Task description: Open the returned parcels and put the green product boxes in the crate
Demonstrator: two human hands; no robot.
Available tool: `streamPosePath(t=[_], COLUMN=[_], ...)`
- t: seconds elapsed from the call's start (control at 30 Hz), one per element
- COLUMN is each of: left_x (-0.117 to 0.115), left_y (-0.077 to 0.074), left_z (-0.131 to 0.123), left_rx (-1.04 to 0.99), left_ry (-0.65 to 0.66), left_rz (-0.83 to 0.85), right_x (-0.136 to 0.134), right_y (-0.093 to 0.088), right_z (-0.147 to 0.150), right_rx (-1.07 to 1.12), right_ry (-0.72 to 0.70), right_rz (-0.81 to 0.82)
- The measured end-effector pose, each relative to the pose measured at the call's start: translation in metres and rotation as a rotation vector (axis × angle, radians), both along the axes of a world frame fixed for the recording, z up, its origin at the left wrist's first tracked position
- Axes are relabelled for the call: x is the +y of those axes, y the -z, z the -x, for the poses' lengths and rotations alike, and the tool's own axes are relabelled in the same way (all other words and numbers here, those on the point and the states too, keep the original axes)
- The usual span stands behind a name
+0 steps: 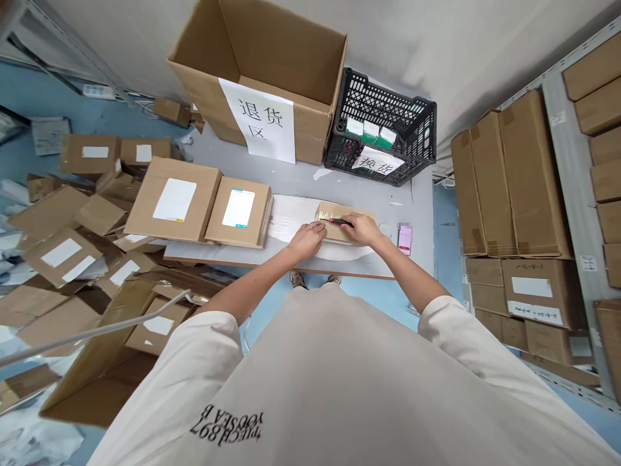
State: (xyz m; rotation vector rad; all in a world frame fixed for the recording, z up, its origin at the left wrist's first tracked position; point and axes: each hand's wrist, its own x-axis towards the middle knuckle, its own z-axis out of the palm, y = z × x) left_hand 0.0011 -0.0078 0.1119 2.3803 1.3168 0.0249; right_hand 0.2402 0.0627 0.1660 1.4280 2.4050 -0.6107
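Note:
A small taped cardboard parcel point(339, 212) lies on the grey table point(310, 181) in front of me. My left hand point(307, 237) rests on its near left edge with fingers curled, pressing it down. My right hand point(361, 228) is closed around a red-handled cutter point(339, 221) whose tip lies on top of the parcel. A sheet of white paper point(291, 217) lies under and left of the parcel.
Two labelled flat boxes point(174, 199) point(239, 210) lie at the table's left. A big open carton with a paper sign point(264, 77) and a black crate point(383, 126) stand at the back. A phone point(405, 236) lies to the right. Boxes pile on the floor left and shelves right.

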Motion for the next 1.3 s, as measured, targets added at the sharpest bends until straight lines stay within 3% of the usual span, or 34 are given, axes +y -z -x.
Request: streamPosePath(t=[0.6,1.03,1.3], left_x=[0.004,0.006,0.007], left_y=[0.006,0.011,0.001], left_z=[0.002,0.003,0.002], left_rx=[-0.012,0.001,0.014], left_ry=[0.01,0.011,0.012], left_rz=[-0.001,-0.004,0.012], right_x=[0.002,0.002,-0.006], right_y=[0.003,-0.012,-0.01], right_z=[0.005,0.008,0.016], right_rx=[-0.025,-0.076,-0.099], right_ry=[-0.014,-0.037,-0.01], right_rz=[-0.021,0.001,-0.003])
